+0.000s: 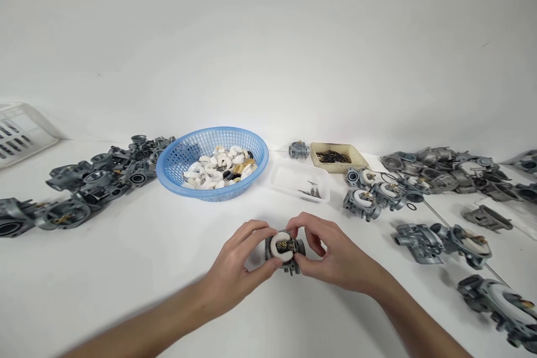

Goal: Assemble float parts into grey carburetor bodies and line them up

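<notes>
Near the front middle of the table, a grey metal carburetor point(300, 246) lies with its open bowl side up. A white C-shaped float point(276, 247) sits in it, around brass parts at the centre. My left hand point(237, 260) grips the carburetor's left side, thumb against the float's lower edge and fingers at its upper left. From the other side my right hand point(335, 251) closes on the right part, index finger at the top and thumb at the lower right. Whether the right fingertips pinch a small part there is hidden.
Behind stands a blue basket point(168, 179) of floats. A clear tray point(281, 179) with small metal pins and a yellowish tray point(356, 156) of black rings stand beside it. Carburetor bodies point(98, 179) lie left, more carburetors point(363, 204) right. A white crate point(25, 128) is far left.
</notes>
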{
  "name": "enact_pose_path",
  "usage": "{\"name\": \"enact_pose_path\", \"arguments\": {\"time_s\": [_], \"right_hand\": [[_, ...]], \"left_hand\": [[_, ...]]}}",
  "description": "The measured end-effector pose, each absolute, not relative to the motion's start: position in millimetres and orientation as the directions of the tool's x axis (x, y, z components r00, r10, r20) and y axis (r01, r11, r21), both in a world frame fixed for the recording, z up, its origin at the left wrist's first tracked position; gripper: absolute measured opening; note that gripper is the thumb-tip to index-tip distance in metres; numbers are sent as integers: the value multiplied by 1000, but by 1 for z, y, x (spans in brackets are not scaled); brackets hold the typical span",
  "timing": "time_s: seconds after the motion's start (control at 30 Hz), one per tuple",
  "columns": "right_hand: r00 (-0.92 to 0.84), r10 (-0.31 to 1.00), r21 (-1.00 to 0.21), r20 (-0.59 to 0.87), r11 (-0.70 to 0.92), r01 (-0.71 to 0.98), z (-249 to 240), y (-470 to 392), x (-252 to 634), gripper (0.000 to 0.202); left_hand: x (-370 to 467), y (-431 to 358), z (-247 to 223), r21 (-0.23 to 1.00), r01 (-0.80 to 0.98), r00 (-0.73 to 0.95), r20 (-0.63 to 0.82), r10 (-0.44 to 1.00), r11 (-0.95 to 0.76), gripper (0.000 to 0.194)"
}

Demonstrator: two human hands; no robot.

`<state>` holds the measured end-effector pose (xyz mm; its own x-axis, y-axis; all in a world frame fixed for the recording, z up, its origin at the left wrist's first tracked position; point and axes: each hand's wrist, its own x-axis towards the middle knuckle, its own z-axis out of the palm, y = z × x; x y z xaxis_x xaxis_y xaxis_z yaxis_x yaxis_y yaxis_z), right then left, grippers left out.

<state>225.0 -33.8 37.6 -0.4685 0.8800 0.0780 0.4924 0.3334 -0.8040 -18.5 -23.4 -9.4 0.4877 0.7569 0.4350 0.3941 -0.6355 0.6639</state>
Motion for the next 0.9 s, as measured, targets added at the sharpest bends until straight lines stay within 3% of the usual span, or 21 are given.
{"name": "enact_pose_path", "arguments": {"time_s": [0.63,0.9], "right_hand": [[-434,877,-784,209,415,461,29,-33,220,36],[-410,877,-769,251,438,466,28,-34,220,37]], "left_hand": [[-18,-25,-2,786,330,509,318,800,-523,32],[-22,-27,-5,771,336,536,316,783,-541,34]]}}
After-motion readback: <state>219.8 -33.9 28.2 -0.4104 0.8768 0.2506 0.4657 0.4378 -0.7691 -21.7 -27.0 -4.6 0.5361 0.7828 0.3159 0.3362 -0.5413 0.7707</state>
